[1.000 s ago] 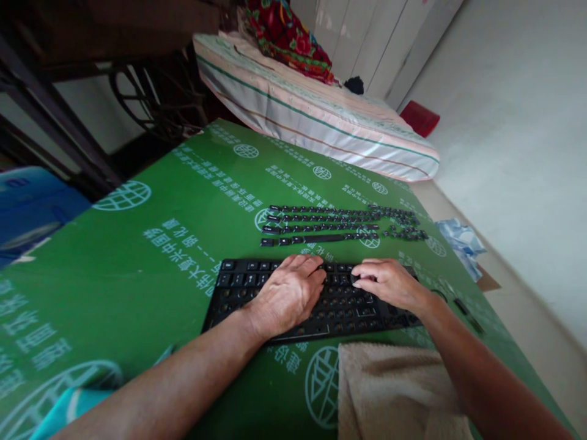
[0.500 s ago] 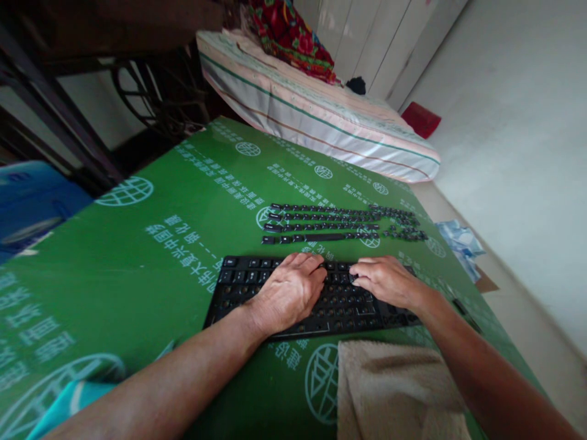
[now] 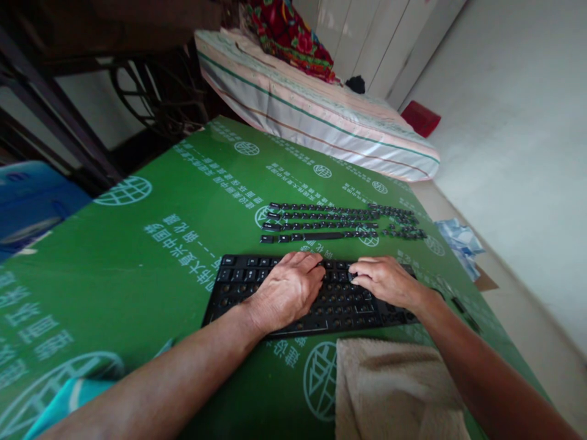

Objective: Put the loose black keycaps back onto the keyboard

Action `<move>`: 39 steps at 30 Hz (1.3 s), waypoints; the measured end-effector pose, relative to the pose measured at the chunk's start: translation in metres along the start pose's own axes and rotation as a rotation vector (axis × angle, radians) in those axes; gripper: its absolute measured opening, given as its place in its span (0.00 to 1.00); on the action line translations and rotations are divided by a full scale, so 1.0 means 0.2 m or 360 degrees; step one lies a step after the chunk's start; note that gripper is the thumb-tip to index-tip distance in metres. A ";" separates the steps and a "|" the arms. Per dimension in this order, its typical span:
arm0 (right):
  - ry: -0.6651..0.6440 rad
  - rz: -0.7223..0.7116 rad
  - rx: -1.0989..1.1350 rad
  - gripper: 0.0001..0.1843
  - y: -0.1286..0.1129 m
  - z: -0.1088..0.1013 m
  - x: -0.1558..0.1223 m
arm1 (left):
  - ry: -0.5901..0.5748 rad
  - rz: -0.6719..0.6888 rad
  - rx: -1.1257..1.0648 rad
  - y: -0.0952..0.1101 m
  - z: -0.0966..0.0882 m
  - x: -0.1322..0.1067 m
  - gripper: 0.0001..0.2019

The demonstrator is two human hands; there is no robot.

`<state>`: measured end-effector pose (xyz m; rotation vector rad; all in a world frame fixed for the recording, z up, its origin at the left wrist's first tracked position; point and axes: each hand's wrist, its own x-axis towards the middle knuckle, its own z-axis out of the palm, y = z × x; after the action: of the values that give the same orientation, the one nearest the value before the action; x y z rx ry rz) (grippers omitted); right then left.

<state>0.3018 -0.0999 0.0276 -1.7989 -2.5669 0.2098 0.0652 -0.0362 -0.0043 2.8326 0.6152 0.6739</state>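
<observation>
1. Pale-printed green worktop [image 3: 114, 263]: carried the keyboard, keycaps and cloth.
2. White striped mattress [image 3: 321, 122]: sat past the worktop's far edge, well apart from the work.
3. Long black plastic keyboard [image 3: 330, 299]: lay flat near the middle of the worktop, under both hands. Visible upper rows had caps; lower rows showed bare sockets.
4. Beige fabric cloth [image 3: 394, 391]: lay on the near side of the keyboard, by the right forearm.
5. Left hand [image 3: 296, 284]: rested across the keyboard's middle, fingers bent and close together at the upper rows. Couldn't tell if they held anything.
6. Right hand [image 3: 385, 281]: over the right part, thumb and index narrow at the upper rows. Couldn't tell if a cap was pinched.
7. Long black bar-shaped keycap [image 3: 323, 236]: lay in the nearest loose row, beyond the keyboard.
8. Small black square keycaps [image 3: 323, 217]: four rows, plus a cluster at right.
</observation>
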 end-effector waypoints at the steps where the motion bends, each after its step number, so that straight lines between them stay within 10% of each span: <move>1: -0.0001 -0.0001 0.0002 0.08 0.00 0.00 0.00 | -0.0001 0.0006 -0.0002 0.00 0.00 0.00 0.11; 15: 0.0014 0.0008 0.0033 0.05 0.01 0.01 0.01 | -0.0083 -0.0010 0.0032 0.01 -0.02 0.01 0.13; 26: 0.0052 0.0017 -0.0020 0.03 -0.02 0.00 0.02 | -0.0499 -0.0031 0.0054 0.12 -0.04 0.13 0.25; 39: 0.0148 -0.0019 0.0030 0.03 0.00 0.03 0.02 | -0.0440 0.0015 -0.0021 0.07 0.05 0.15 0.22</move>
<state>0.2994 -0.0965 0.0218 -1.7428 -2.5034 0.1463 0.0994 -0.0372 0.0016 2.8446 0.5467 0.2771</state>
